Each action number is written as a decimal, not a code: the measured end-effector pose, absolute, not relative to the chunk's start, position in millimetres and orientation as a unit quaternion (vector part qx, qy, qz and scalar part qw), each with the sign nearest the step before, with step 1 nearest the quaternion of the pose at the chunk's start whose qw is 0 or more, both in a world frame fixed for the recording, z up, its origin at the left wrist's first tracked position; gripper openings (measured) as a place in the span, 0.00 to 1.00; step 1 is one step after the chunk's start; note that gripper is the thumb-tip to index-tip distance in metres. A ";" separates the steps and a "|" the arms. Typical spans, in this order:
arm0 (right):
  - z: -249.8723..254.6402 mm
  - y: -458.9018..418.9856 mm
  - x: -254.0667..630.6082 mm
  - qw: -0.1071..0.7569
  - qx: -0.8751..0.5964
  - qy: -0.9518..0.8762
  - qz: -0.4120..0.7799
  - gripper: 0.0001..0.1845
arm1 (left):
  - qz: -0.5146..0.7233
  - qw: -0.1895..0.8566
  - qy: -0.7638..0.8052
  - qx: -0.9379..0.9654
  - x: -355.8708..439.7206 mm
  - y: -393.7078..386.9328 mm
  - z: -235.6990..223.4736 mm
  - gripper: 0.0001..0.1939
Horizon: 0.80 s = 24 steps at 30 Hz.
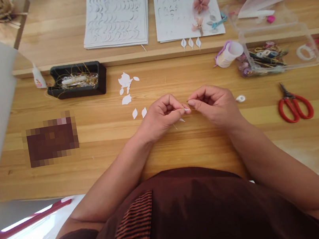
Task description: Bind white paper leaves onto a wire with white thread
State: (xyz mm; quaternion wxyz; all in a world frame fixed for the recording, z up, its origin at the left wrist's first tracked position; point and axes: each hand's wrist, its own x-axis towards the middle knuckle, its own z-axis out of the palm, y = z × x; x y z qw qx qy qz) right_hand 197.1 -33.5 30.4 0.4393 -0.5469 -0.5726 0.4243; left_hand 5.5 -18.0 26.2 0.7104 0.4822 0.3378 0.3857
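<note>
My left hand [167, 113] is closed in a pinch on a small white petal-shaped piece [187, 109], mostly hidden by the fingers. Just to its right, my right hand [215, 105] pinches a thin gold wire [193, 109] that runs across to the petal piece. Under the left fingertips, the tip of another white piece [182, 119] shows on the table. Two white leaf-shaped cutouts [135, 114] lie left of my left hand, with more white cutouts [124, 80] beyond them. A small white spool [240, 99] rests to the right of my right hand.
Red-handled scissors [294, 107] lie at right, below a clear plastic box [315, 58] of spools and tools. A black tray [80, 92] with gold wires and a glue bottle [38, 77] stand at left. Cut paper sheets [119, 39] sit on the raised shelf behind.
</note>
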 end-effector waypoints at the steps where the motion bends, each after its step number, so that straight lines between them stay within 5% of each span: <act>1: 28.9 -33.1 196.9 0.435 -0.548 -0.565 0.438 0.10 | 0.392 0.711 0.343 0.472 5.8 -17.8 26.5 0.12; 8: 24.3 -41.0 192.6 0.392 -0.551 -0.601 0.427 0.09 | 0.420 0.693 0.416 0.413 7.5 -15.3 23.8 0.13; 18: 33.2 -51.6 188.7 0.380 -0.482 -0.754 0.236 0.04 | 0.417 0.663 0.416 0.462 7.4 -15.5 21.7 0.11; 24: 39.1 -50.4 194.4 0.394 -0.485 -0.740 0.250 0.03 | 0.401 0.646 0.389 0.519 7.0 -16.7 17.2 0.10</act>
